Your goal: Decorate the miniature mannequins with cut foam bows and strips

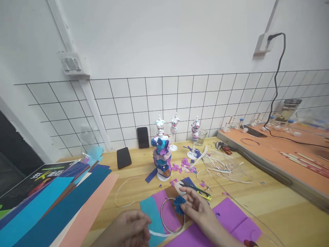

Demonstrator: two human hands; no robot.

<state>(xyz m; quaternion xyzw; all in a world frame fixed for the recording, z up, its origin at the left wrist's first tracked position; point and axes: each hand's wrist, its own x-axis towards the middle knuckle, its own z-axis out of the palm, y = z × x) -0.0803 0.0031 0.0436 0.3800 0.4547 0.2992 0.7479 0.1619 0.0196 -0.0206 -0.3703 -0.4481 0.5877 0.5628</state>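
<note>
Left hand [130,224]: nearest the table's [279,206] near edge; fingers curled, pinching the end of a white strip [159,234].
Turquoise sheet [149,210]: flat, partly behind the left hand.
Dressed mannequin [161,159]: upright, toward the far edge.
Hoop [161,213]: above the sheets; strip meets its lower rim.
Rosette [179,205]: blue, at the hoop's upper right.
Right hand [200,210]: thumb and fingers pinching rosette and rim.
Purple sheet [228,216]: flat, toward the near right corner.
</note>
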